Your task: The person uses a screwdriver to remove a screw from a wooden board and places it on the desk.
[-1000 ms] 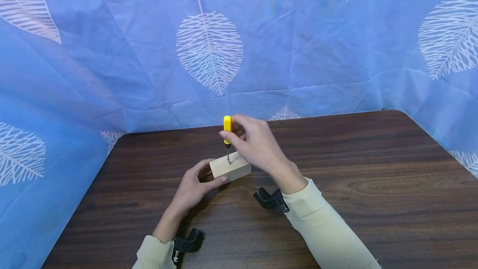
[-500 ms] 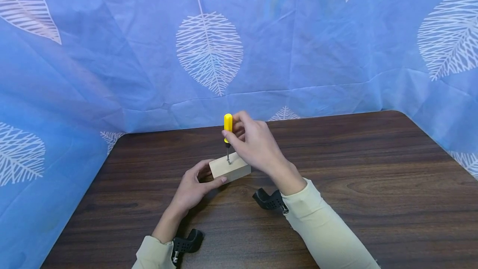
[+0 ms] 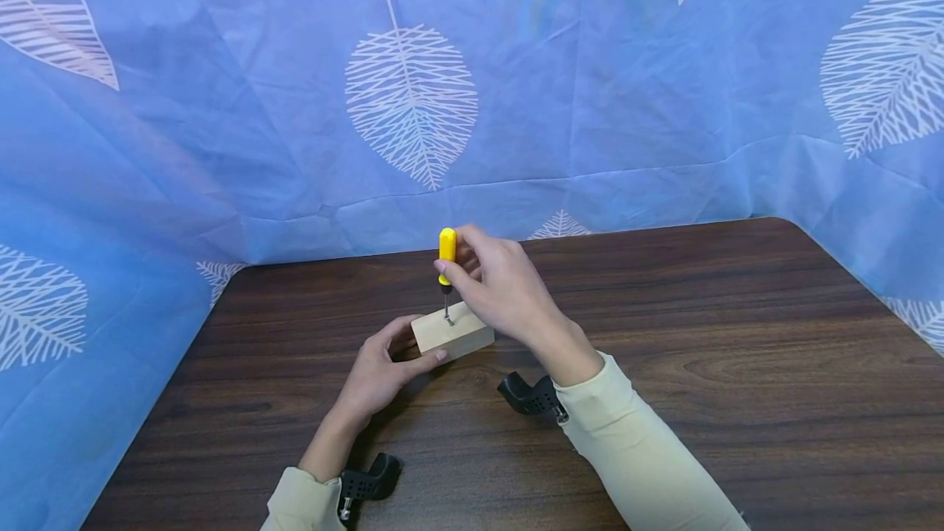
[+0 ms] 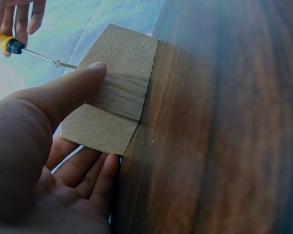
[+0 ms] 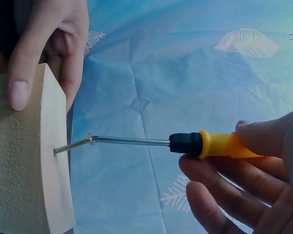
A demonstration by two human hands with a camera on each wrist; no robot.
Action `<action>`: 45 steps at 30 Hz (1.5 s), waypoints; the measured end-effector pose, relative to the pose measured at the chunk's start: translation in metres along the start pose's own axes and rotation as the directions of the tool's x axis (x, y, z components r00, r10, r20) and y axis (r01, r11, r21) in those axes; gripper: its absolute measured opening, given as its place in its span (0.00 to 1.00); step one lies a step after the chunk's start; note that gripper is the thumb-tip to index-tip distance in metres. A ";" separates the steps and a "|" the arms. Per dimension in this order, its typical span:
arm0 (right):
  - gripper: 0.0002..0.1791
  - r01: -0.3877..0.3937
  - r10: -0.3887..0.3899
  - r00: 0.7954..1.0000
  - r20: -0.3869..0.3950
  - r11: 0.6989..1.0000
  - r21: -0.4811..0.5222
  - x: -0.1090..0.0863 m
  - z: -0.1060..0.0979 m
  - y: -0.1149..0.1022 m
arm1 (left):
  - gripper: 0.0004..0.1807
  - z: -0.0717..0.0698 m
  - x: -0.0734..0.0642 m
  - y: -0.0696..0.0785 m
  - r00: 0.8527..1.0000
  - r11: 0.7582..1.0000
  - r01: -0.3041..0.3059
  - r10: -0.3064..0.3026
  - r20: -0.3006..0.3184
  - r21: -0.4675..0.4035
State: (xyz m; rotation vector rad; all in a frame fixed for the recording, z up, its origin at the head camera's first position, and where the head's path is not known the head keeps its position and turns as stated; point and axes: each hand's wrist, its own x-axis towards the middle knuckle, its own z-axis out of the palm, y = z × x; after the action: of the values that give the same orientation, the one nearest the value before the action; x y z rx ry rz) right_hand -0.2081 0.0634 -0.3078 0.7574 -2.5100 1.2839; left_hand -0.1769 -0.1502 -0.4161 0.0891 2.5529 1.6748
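A pale wooden block [image 3: 459,338] rests on the table, a screw [image 5: 73,145] standing partly sunk in its upper face and leaning at a slant. My left hand [image 3: 383,367] grips the block's left end, thumb on the near side and fingers behind. Above the block, my right hand [image 3: 509,285] pinches the yellow handle of a screwdriver [image 3: 447,256] between thumb and fingers. Its metal shaft points down, and the tip meets the screw head at an angle in the right wrist view. The screw also shows in the left wrist view, beyond my left thumb [image 4: 83,80].
The dark wood-grain table [image 3: 701,334] reaches out on both sides of the hands. A blue cloth with white leaf prints [image 3: 516,88] hangs behind and to the sides. Black wrist mounts [image 3: 527,393] sit at both cuffs, low over the table.
The screwdriver's handle top rises slightly, then shifts a little left and down; the right-hand fingers move slightly with it. The left hand and block stay in place.
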 end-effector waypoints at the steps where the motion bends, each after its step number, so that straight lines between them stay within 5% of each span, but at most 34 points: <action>1: 0.12 0.001 -0.001 1.000 0.007 1.000 -0.003 0.000 0.000 0.000 | 0.29 0.000 0.000 0.000 1.000 1.000 -0.002 0.002 0.000 -0.001; 32: 0.18 0.016 -0.016 1.000 -0.002 0.995 -0.102 -0.003 0.013 -0.004 | 0.29 0.000 -0.001 0.000 1.000 1.000 0.003 -0.003 0.002 0.004; 45: 0.12 0.006 -0.005 1.000 0.009 0.995 -0.103 -0.003 0.014 -0.004 | 0.29 0.000 0.000 0.000 1.000 1.000 -0.001 0.001 0.002 0.009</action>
State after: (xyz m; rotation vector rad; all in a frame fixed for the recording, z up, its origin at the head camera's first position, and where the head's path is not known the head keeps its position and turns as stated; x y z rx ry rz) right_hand -0.2027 0.0508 -0.3145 0.7474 -2.5568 1.1408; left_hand -0.1770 -0.1506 -0.4163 0.0931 2.5599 1.6630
